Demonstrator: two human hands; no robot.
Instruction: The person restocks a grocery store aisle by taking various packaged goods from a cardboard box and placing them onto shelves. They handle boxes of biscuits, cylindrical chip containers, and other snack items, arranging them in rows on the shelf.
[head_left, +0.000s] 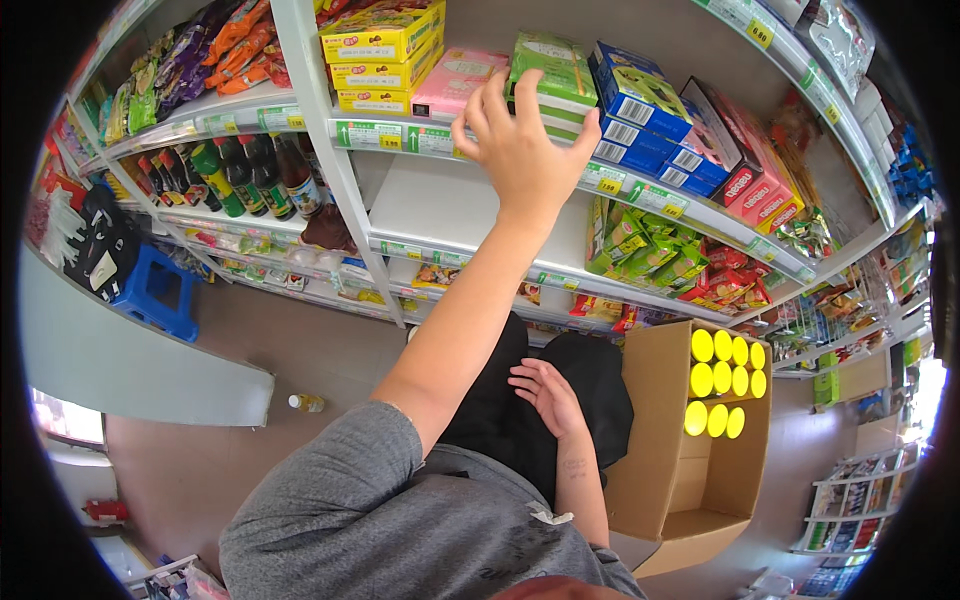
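Note:
My left hand (517, 142) reaches up to the shelf, its fingers spread in front of a stack of green boxes (553, 64). The thumb is by the stack's right edge, and the other fingers are over its left part and a pink box (459, 75). Whether they press on the boxes I cannot tell. Directly right of the green stack are blue boxes (637, 97); yellow boxes (382, 45) are piled left of the pink one. Low over my lap, my right hand (551, 397) is half curled and holds nothing.
An open cardboard carton (645, 435) with several yellow-lidded containers (721, 375) stands at my right. Below the boxes runs a lower shelf (442, 195) with green snack packets (645, 240). A blue stool (161, 289) stands at left, and a small bottle (306, 403) is on the floor.

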